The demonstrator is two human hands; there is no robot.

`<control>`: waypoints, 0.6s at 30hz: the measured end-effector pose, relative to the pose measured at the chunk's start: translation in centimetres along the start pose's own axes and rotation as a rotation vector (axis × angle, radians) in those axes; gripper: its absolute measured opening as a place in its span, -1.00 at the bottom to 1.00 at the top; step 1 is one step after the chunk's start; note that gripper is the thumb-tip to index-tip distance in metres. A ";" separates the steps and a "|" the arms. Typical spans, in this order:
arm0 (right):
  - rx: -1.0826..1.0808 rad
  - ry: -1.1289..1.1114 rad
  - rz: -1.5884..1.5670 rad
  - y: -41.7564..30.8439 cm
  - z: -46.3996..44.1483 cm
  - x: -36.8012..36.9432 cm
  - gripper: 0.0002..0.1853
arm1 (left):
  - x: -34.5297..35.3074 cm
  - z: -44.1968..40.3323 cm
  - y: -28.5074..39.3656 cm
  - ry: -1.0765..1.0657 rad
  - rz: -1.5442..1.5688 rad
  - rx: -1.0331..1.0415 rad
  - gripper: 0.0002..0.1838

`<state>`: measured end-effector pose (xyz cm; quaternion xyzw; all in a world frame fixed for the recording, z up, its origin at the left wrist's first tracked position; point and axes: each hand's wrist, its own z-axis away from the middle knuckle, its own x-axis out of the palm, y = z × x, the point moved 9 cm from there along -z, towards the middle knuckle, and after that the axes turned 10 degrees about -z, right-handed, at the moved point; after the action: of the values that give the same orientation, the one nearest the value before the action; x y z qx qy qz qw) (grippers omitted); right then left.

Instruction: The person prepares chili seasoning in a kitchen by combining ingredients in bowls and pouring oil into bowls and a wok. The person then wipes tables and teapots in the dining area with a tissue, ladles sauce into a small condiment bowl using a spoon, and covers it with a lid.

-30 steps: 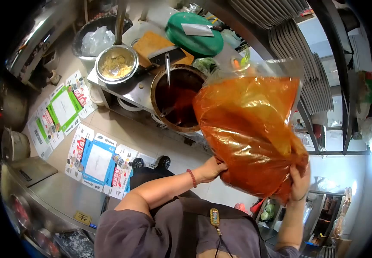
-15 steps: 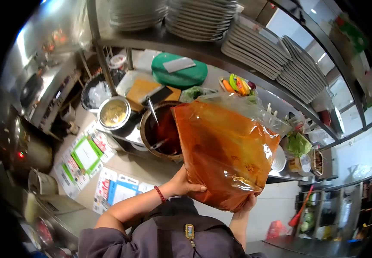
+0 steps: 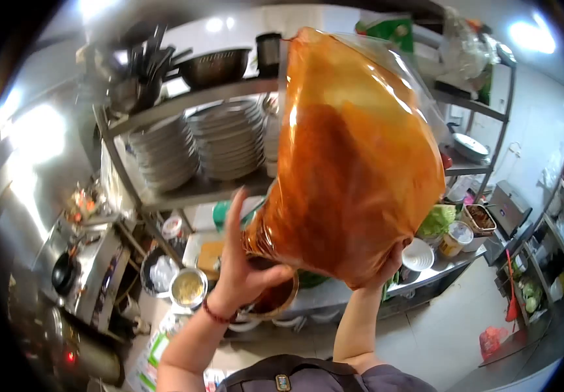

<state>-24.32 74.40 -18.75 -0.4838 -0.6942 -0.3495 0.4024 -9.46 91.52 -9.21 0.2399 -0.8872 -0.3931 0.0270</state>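
Kitchen all around: at the back of a steel tabletop point(image 3: 326, 298), a shelf rack point(image 3: 184, 196) with stacked plates point(image 3: 226, 140) and, on the upper level, a dark metal colander point(image 3: 213, 68). At the tabletop's front edge, left of centre, a brown-rimmed pot point(image 3: 293, 297) with dark red contents, partly covered from view; farther left, a steel bowl point(image 3: 204, 293) of something yellowish. Toward the right end, a white bowl point(image 3: 418, 255) and leafy greens point(image 3: 435, 221).

Judging from the pose, at the step of holding up and steadying a filled plastic bag point(image 3: 354, 150), in the air before the rack and above the tabletop's front edge. Right hand point(image 3: 386, 268) clenched around the bag's lower right corner, apparently bearing most of the weight. Left hand point(image 3: 239, 271) unclenched, fingers spread upward and thumb stretched out, at the lower left corner; cannot tell light contact from a narrow gap.

Seems to call for a firm second hold with the left hand, beneath or around that corner, and for even support of a load likely to slump.

In looks, transparent, glossy, plump and tilted; deep red-brown low and to the left, shading to amber and yellow toward the upper right, with clear, unfilled film along that side.
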 end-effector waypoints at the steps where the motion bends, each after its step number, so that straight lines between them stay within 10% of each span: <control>1: -0.031 0.049 0.056 0.0 -0.5 2.3 -0.46 | -0.6 1.5 -0.9 0.022 -0.244 0.118 0.30; 6: -0.069 -0.097 -0.029 0.7 -1.4 8.1 -0.48 | 3.4 -1.5 -4.1 0.134 0.550 0.034 0.35; 9: -0.341 -0.205 0.374 -1.0 -1.3 11.9 -0.41 | 3.6 -4.2 -3.7 0.273 0.573 0.159 0.29; 13: -0.161 -0.713 0.994 -0.9 -0.2 14.0 -0.13 | 4.3 -6.1 -1.0 0.256 0.923 0.136 0.25; 18: -0.281 -0.551 1.214 -2.9 -2.5 11.5 -0.22 | 6.9 -9.2 0.0 0.265 0.823 0.233 0.02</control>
<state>-28.90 75.91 -7.65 -0.9066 -0.3249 -0.0124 0.2690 -13.37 82.20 -3.84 -0.0831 -0.9361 -0.2129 0.2673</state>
